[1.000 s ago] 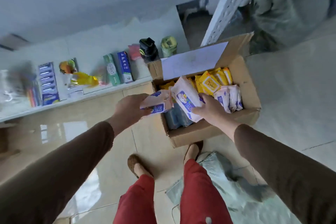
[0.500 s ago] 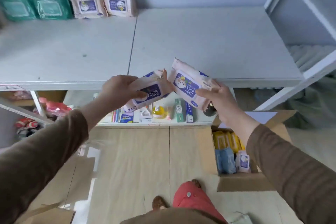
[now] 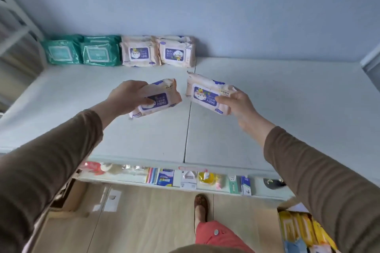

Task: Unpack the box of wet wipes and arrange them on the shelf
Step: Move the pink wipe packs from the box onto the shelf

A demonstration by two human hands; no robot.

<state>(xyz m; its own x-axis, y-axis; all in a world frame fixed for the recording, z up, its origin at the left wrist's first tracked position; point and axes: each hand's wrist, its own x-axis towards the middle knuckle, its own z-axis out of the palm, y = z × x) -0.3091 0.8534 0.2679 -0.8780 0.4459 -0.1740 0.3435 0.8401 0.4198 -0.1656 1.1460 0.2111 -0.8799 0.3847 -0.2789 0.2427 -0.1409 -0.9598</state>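
Observation:
My left hand (image 3: pixel 125 96) grips a peach baby-wipes pack (image 3: pixel 159 98) with a purple label, held above the white shelf (image 3: pixel 287 113). My right hand (image 3: pixel 239 104) grips a second, matching pack (image 3: pixel 205 93) just to the right of it; the two packs are apart. At the back of the shelf against the wall stand two green wipe packs (image 3: pixel 82 52) and two stacks of peach packs (image 3: pixel 158 52). The cardboard box (image 3: pixel 285 207) sits on the floor at the lower right with yellow packs (image 3: pixel 302 228) inside.
A lower shelf (image 3: pixel 185 188) carries small goods: toothpaste boxes, a yellow bottle, pink items. A white shelf upright (image 3: pixel 16 16) rises at the far left. Another cardboard box (image 3: pixel 72 195) is on the wooden floor at the left. My foot (image 3: pixel 200 205) stands below the shelf.
Both hands lifted a peach pack each out of the box and carried them up and forward over the shelf, toward the row at the back wall. My view rose with them.

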